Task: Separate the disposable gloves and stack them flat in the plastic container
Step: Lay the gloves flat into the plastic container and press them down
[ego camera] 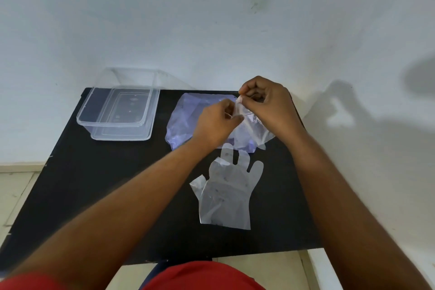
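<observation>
Pinching thin crinkled clear film (pixel 240 110)

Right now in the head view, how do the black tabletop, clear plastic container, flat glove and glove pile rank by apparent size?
1. Black tabletop
2-3. Clear plastic container and crumpled glove pile: too alike, and hands cover some of the pile
4. Flat transparent glove

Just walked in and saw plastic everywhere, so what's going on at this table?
A person is peeling thin disposable gloves apart. Both hands, left hand and right hand, pinch a glove edge above the crumpled pile of gloves. One separated glove lies flat on the black table. The clear plastic container at the left looks empty so far.
</observation>
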